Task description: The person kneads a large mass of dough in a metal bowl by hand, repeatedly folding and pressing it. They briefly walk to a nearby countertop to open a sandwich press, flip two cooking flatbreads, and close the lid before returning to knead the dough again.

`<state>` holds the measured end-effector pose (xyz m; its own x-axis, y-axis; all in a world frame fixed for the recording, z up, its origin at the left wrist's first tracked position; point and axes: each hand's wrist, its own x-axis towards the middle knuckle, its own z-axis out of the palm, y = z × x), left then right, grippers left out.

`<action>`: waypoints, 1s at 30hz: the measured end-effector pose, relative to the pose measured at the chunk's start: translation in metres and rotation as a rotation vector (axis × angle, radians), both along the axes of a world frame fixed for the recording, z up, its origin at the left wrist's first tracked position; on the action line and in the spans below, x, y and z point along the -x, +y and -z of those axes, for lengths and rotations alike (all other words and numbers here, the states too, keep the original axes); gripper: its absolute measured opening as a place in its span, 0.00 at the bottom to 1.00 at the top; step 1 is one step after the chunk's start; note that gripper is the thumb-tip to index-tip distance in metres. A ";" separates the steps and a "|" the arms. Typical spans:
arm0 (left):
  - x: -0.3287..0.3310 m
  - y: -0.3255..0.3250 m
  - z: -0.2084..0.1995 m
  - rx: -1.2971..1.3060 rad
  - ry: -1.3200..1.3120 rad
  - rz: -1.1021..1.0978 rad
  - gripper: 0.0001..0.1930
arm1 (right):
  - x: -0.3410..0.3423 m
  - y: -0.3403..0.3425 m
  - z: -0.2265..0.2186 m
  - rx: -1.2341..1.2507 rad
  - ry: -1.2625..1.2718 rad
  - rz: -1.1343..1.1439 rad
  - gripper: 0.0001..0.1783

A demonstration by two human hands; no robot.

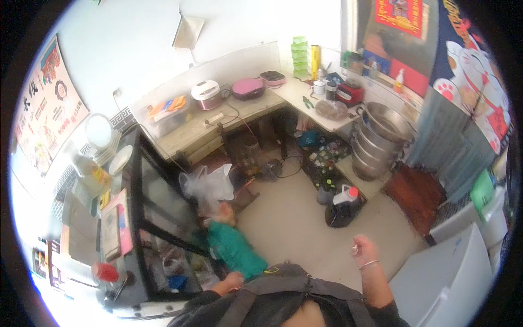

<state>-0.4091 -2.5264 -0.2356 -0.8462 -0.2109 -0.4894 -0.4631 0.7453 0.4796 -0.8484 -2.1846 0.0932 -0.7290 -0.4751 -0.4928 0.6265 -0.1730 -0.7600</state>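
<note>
My right hand (366, 250) is out to the right over the floor, a thin bracelet at its wrist. Its fingers are curled, with a small pale thing at their tips that is too small to name. My left hand (233, 280) is low beside my body, its fingers curled and partly hidden; whether anything is in them does not show. Just beyond it is a teal sleeve (237, 249), apparently another person's, with a blurred hand (225, 213) at its far end. That hand is by white plastic bags (210, 185) next to the glass-fronted cabinet (171, 204).
An L-shaped counter holds a rice cooker (206, 95), a pink appliance (248, 89) and a red appliance (350, 93). Stacked steamer pots (376, 141) stand at right. A white jug with a red cap (346, 195) and crates of bottles (329, 155) are on the floor. A white freezer (444, 272) is near right.
</note>
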 end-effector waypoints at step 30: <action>0.822 -0.626 -0.295 0.300 0.350 -0.675 0.35 | 0.615 -0.650 0.027 0.058 -0.103 -0.365 0.04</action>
